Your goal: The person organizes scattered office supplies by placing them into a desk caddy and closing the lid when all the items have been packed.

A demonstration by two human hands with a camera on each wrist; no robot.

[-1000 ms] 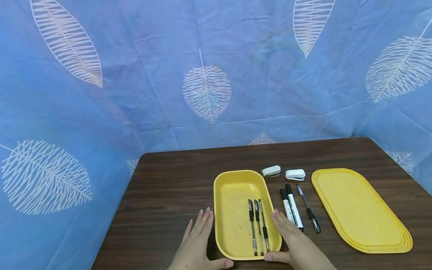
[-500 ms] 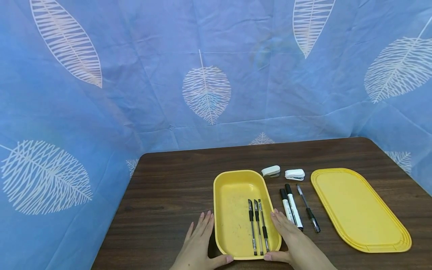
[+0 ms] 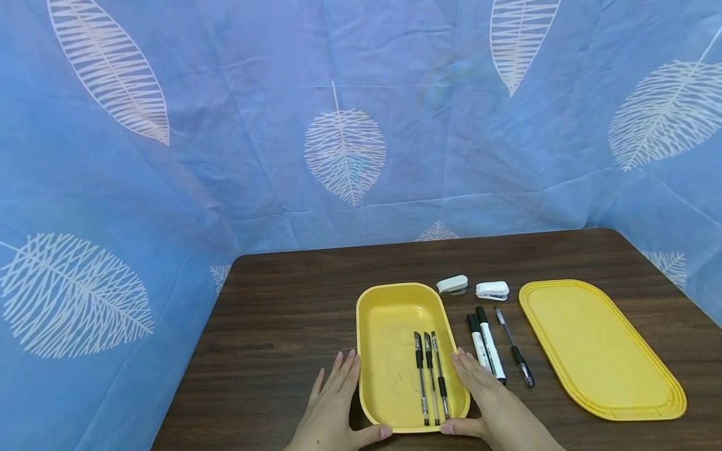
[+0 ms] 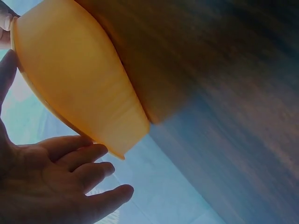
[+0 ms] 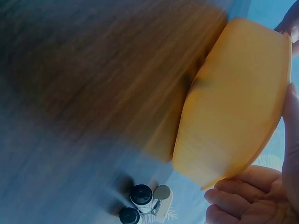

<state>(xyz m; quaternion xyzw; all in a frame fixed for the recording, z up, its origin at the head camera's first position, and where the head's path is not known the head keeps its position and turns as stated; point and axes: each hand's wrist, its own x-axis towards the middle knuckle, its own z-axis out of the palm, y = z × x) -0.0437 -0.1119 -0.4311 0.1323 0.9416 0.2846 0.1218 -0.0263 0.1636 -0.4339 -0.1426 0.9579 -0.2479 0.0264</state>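
A yellow plastic box (image 3: 389,313) stands on the dark wood table, with three black-gripped gel pens (image 3: 422,379) lying lengthwise in its right half. My left hand (image 3: 329,410) is at the box's left side, fingers extended along the wall and thumb at the near corner. On the opposite side my right hand (image 3: 493,407) has its fingertips at the right rim and its thumb at the near right corner. In the left wrist view, relaxed fingers meet the rim of the box (image 4: 79,70). From the right wrist, the fingers likewise lie at its rim (image 5: 252,169).
Two black-capped white markers (image 3: 492,351) and another gel pen (image 3: 514,346) lie right of the box. Behind them sit a white stapler (image 3: 452,285) and a second stapler (image 3: 492,290). A yellow lid (image 3: 603,351) lies farther right. Blue leaf-print cloth (image 3: 254,125) hangs behind the table.
My left thumb has shifted slightly right toward the box's near corner. The right hand, box and pens stay practically where they were.
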